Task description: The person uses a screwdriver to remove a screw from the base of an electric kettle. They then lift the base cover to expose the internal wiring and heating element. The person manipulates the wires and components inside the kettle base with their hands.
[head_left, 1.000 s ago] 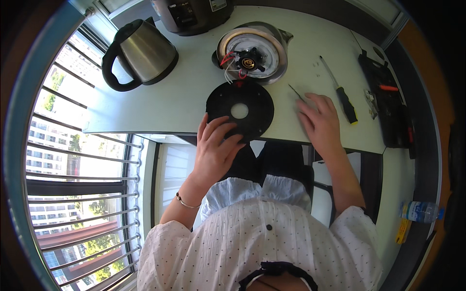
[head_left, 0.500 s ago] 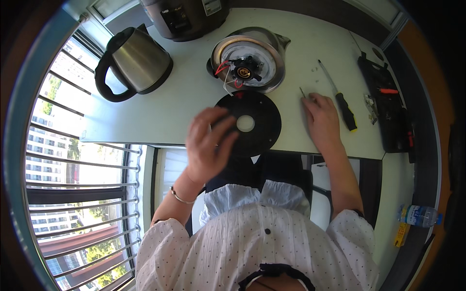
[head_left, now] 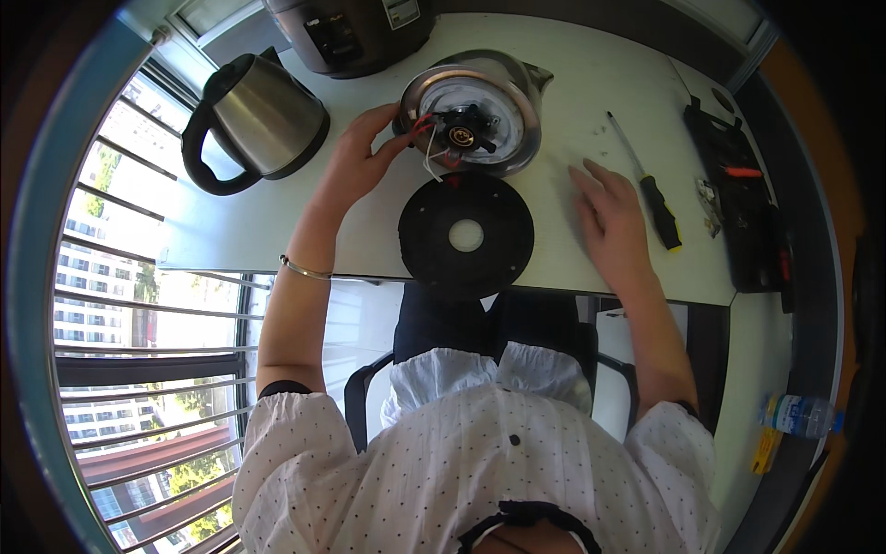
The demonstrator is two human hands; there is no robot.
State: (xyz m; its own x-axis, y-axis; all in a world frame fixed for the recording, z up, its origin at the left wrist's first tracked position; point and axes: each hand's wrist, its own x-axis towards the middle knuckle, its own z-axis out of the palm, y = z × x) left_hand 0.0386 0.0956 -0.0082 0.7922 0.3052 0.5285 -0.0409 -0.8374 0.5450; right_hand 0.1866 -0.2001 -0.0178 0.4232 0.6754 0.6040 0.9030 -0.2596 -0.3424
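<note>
An upturned metal kettle (head_left: 531, 120) shows its opened underside, with a black round connector (head_left: 464, 132) and red and white wires. My left hand (head_left: 358, 159) is at its left side, thumb by the wires and fingers curled round the handle side; the fingertips are partly hidden. Just below the kettle lies a black round base cover (head_left: 434, 235) with a pale centre, its near edge over the table edge. To the right, my right hand (head_left: 611, 217) rests over the table, fingers loosely apart with nothing visible in them.
A screwdriver (head_left: 657, 208) lies right of my right hand, near a few tiny pale bits. Beyond it are an open black tool case (head_left: 738, 208) and small metal parts (head_left: 708, 205). A second kettle (head_left: 263, 120) stands left; a dark appliance (head_left: 369, 37) is behind. A bottle (head_left: 801, 415) lies lower right.
My left hand has moved from above the black base cover up to the kettle's left side. My right hand's fingers have spread, and the thin piece seen at their tips no longer shows.
</note>
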